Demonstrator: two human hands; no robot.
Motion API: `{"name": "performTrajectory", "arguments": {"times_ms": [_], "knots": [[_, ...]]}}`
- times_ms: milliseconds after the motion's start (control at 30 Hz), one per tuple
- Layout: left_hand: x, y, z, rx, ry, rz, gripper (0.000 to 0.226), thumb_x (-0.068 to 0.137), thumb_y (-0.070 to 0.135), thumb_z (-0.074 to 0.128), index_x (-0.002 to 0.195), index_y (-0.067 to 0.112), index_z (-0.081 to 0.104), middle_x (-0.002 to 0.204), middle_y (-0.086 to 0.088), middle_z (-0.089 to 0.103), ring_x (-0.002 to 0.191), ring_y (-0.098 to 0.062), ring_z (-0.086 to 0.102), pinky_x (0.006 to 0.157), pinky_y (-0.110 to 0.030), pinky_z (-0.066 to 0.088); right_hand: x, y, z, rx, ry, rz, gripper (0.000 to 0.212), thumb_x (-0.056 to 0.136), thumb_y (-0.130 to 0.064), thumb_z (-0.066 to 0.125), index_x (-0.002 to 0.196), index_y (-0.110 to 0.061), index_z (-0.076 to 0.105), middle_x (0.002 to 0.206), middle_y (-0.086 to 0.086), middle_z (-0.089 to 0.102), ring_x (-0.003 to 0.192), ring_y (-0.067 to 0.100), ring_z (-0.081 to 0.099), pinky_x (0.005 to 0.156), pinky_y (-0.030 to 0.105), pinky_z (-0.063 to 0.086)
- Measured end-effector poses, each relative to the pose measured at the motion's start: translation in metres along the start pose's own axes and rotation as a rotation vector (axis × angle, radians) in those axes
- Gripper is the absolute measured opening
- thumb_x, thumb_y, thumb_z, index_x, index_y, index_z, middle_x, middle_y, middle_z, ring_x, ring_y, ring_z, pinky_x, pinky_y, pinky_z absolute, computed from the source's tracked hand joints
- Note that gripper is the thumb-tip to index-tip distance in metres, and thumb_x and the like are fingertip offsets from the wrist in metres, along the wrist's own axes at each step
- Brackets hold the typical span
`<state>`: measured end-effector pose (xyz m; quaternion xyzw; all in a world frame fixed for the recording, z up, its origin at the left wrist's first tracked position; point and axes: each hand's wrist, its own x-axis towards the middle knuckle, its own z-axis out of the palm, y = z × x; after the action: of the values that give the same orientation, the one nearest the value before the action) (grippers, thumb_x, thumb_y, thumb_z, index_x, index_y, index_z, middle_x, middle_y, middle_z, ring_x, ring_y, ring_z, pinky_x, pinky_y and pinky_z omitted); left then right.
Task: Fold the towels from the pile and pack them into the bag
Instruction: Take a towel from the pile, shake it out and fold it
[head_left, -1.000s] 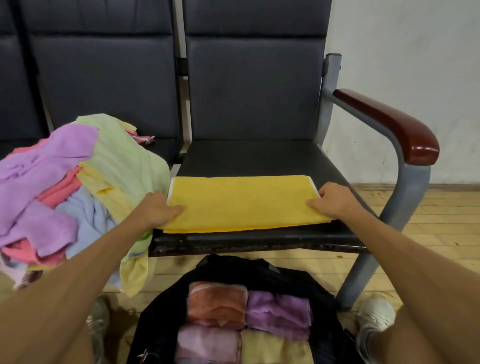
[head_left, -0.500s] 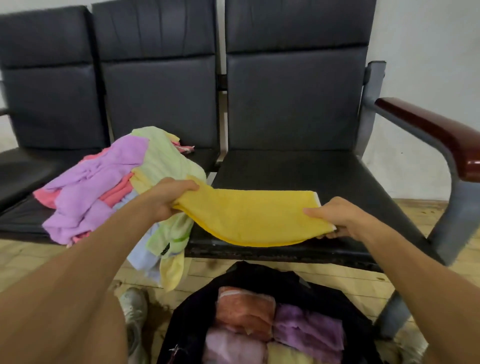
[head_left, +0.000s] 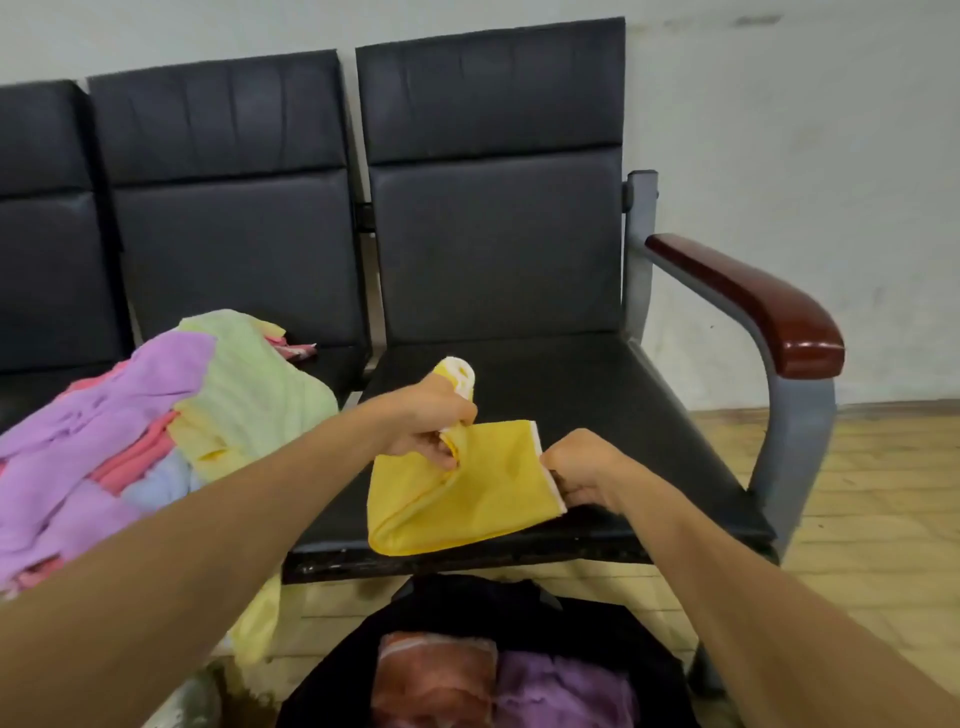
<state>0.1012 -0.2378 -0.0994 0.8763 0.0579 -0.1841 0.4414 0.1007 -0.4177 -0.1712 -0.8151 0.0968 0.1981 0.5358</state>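
Left hand (head_left: 427, 422) grips one end of the towel (head_left: 483, 496), right hand (head_left: 579, 467) pinches the other — lay edge on edge, corners matched, flatten on seat (head_left: 597, 384).

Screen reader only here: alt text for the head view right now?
Both hands hold a half-folded yellow towel at the front of a black bench seat: the left hand grips one bunched end, the right hand pinches the white-trimmed edge. A pile of loose towels lies on the seat to the left; a black bag below holds folded towels.
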Motion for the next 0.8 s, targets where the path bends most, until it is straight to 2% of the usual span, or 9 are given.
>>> {"name": "performTrajectory", "arguments": {"times_ms": [100, 200, 333, 400, 467, 600, 667, 733, 800], "knots": [[0.006, 0.004, 0.031, 0.033, -0.081, -0.028, 0.008, 0.096, 0.007, 0.047, 0.102, 0.002, 0.047, 0.074, -0.011, 0.049, 0.052, -0.016, 0.052, 0.045, -0.025, 0.050, -0.002, -0.001, -0.002, 0.006, -0.008, -0.009, 0.017, 0.091, -0.007, 0.059, 0.104, 0.000, 0.065, 0.083, 0.011, 0.066, 0.075, 0.019, 0.066, 0.063, 0.031, 0.059], [0.008, 0.007, 0.052, -0.042, -0.173, -0.029, 0.008, 0.095, 0.003, 0.042, 0.093, -0.002, 0.048, 0.067, -0.013, 0.048, 0.053, -0.016, 0.050, 0.050, -0.029, 0.055, -0.003, -0.001, -0.002, 0.005, -0.017, -0.024, 0.017, 0.095, -0.014, 0.057, 0.100, -0.001, 0.066, 0.088, 0.012, 0.066, 0.081, 0.022, 0.066, 0.077, 0.037, 0.059], [0.001, -0.006, 0.053, -0.149, -0.268, 0.046, 0.013, 0.094, 0.004, 0.049, 0.107, 0.002, 0.051, 0.097, -0.015, 0.052, 0.063, -0.018, 0.056, 0.064, -0.034, 0.059, 0.002, 0.001, -0.001, 0.030, 0.008, -0.018, 0.028, 0.102, -0.025, 0.046, 0.109, -0.003, 0.062, 0.098, 0.013, 0.068, 0.090, 0.024, 0.067, 0.084, 0.042, 0.059], [-0.001, -0.024, 0.043, -0.194, -0.153, 0.158, 0.022, 0.093, 0.006, 0.054, 0.114, 0.009, 0.060, 0.103, -0.013, 0.059, 0.068, -0.018, 0.061, 0.065, -0.031, 0.056, 0.004, 0.002, 0.000, 0.042, 0.024, -0.019, 0.041, 0.102, -0.035, 0.044, 0.123, -0.001, 0.056, 0.098, 0.010, 0.069, 0.088, 0.022, 0.068, 0.075, 0.039, 0.060], [-0.003, -0.051, 0.027, -0.136, 0.046, 0.284, 0.021, 0.092, 0.008, 0.057, 0.102, 0.020, 0.070, 0.100, -0.009, 0.066, 0.074, -0.016, 0.065, 0.072, -0.032, 0.056, 0.004, 0.001, 0.002, 0.024, 0.039, -0.035, 0.050, 0.101, -0.042, 0.044, 0.133, -0.003, 0.050, 0.102, 0.008, 0.069, 0.087, 0.019, 0.067, 0.063, 0.033, 0.057], [-0.009, -0.107, 0.000, -0.039, 0.336, 0.339, 0.035, 0.092, 0.008, 0.058, 0.076, 0.036, 0.073, 0.091, 0.006, 0.069, 0.087, -0.010, 0.064, 0.088, -0.033, 0.050, 0.005, -0.001, 0.010, -0.125, 0.093, -0.065, 0.057, 0.098, -0.051, 0.044, 0.135, -0.008, 0.049, 0.117, 0.008, 0.063, 0.098, 0.023, 0.064, 0.070, 0.034, 0.054], [-0.013, -0.121, -0.005, -0.017, 0.364, 0.335, 0.039, 0.093, 0.007, 0.057, 0.072, 0.036, 0.072, 0.097, 0.008, 0.068, 0.096, -0.010, 0.062, 0.096, -0.034, 0.048, 0.005, -0.003, 0.013, -0.173, 0.103, -0.066, 0.062, 0.096, -0.055, 0.046, 0.137, -0.008, 0.047, 0.125, 0.009, 0.060, 0.107, 0.026, 0.060, 0.073, 0.035, 0.050], [-0.018, -0.122, -0.006, -0.008, 0.319, 0.332, 0.038, 0.095, 0.008, 0.055, 0.075, 0.036, 0.071, 0.102, 0.009, 0.067, 0.101, -0.009, 0.061, 0.097, -0.033, 0.047, 0.008, -0.004, 0.015, -0.179, 0.129, -0.075, 0.071, 0.093, -0.060, 0.049, 0.140, -0.007, 0.046, 0.134, 0.012, 0.056, 0.117, 0.029, 0.056, 0.084, 0.038, 0.049], [-0.023, -0.120, -0.005, -0.019, 0.277, 0.324, 0.033, 0.096, 0.010, 0.052, 0.081, 0.035, 0.070, 0.103, 0.011, 0.066, 0.102, -0.008, 0.059, 0.095, -0.030, 0.046, 0.008, -0.005, 0.020, -0.167, 0.185, -0.121, 0.069, 0.090, -0.059, 0.055, 0.129, -0.002, 0.056, 0.126, 0.017, 0.061, 0.115, 0.032, 0.059, 0.092, 0.042, 0.048]]}}
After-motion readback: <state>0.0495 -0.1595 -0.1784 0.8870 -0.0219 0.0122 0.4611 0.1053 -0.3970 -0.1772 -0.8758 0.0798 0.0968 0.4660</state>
